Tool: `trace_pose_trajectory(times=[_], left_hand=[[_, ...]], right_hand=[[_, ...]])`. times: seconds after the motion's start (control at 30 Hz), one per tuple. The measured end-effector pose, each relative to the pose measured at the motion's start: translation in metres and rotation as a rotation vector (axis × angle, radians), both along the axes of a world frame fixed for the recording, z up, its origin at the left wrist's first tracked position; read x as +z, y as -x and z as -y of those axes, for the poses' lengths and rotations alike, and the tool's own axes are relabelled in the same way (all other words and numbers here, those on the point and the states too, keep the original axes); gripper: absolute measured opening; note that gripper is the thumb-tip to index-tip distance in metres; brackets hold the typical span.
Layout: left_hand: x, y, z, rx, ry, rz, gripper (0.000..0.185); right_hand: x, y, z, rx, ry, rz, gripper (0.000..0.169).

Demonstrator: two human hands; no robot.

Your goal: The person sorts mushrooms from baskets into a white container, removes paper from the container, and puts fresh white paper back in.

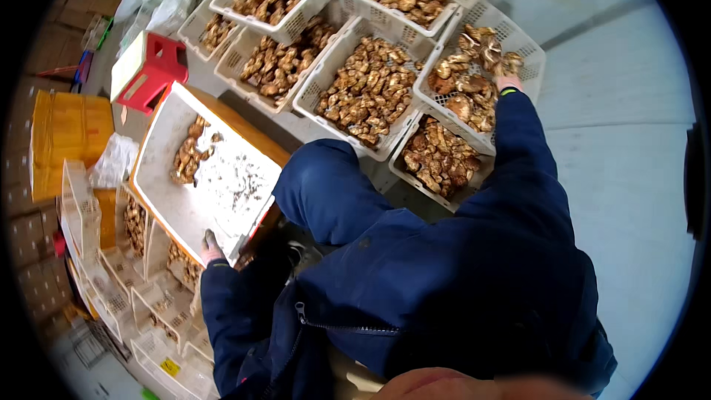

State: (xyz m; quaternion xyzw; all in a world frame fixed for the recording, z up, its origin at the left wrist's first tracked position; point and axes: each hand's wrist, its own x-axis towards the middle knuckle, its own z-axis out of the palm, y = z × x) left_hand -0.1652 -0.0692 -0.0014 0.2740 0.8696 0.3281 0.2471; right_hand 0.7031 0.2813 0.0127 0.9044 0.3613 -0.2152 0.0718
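My right hand (507, 79) reaches into a white perforated plastic crate (526, 47) at the upper right. It touches brown mushrooms (489, 54) there; its fingers are partly hidden, so whether they grip one cannot be told. My left hand (211, 250) grips the near rim of a white foam-lined box (166, 200), thumb on the inside. This box is tilted beside my knee. A small cluster of mushrooms (189, 155) lies at its far left end, and dark crumbs are scattered over its bright floor.
Several more mushroom-filled crates (361, 94) stand close together ahead, some overlapping. A red plastic stool (158, 69) and a taped brown carton (72, 139) are at left. More crates (161, 300) sit at lower left. A pale wall or panel (616, 178) borders the right side.
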Motion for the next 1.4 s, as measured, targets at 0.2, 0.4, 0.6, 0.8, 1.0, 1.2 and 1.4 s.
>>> trace_pose_trajectory(times=[0.2,0.4,0.6,0.8,1.0,1.2,1.4], left_hand=[[0.012,-0.035,-0.038,-0.171,0.227,-0.189,0.057],[0.058,-0.042,-0.029,-0.152,0.211,-0.241,0.056],[0.032,-0.031,-0.048,-0.208,-0.043,0.079,0.048],[0.033,-0.025,-0.065,-0.18,-0.162,0.305,0.051],[0.083,-0.032,-0.064,-0.374,-0.171,0.25,0.039],[0.111,-0.011,-0.038,-0.363,-0.34,0.235,0.034],[0.118,0.0,-0.038,-0.21,-0.337,0.566,0.037]], right_hand=[[-0.057,-0.128,-0.002,0.163,-0.031,0.142,0.063],[-0.009,-0.031,-0.014,-0.045,-0.39,0.208,0.045],[0.133,0.207,-0.056,0.69,-0.78,-0.268,0.042],[0.146,0.575,-0.028,1.324,-0.568,-0.886,0.036],[-0.005,0.799,-0.026,1.605,0.058,-0.125,0.051],[-0.14,0.851,-0.042,1.503,0.255,0.086,0.063],[-0.145,0.868,-0.019,1.386,0.232,0.109,0.053]])
